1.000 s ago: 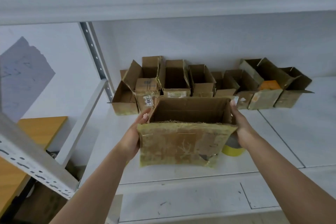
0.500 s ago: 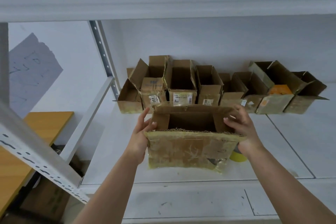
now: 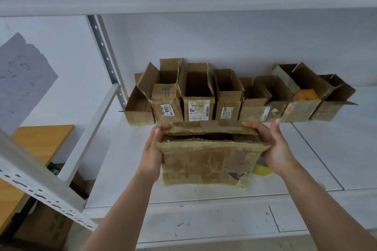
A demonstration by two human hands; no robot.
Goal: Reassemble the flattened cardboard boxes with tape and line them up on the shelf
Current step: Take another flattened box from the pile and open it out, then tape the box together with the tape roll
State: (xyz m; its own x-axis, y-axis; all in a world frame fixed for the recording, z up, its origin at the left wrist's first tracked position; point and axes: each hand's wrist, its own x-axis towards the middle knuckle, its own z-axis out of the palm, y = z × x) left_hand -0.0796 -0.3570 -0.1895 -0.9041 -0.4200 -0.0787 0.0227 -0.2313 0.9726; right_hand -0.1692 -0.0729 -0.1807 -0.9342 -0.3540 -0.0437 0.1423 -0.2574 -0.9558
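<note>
On the white shelf (image 3: 336, 149), a row of open boxes (image 3: 199, 96) lines the wall, one labelled "668". In front, left hand (image 3: 152, 154) and right hand (image 3: 274, 149) grip a taped box (image 3: 208, 161).

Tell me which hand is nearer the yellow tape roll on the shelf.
Right. The right hand grips the held box's right end, just above the yellow tape roll peeking out behind that corner. The left hand grips the opposite end, a box-length away.
</note>
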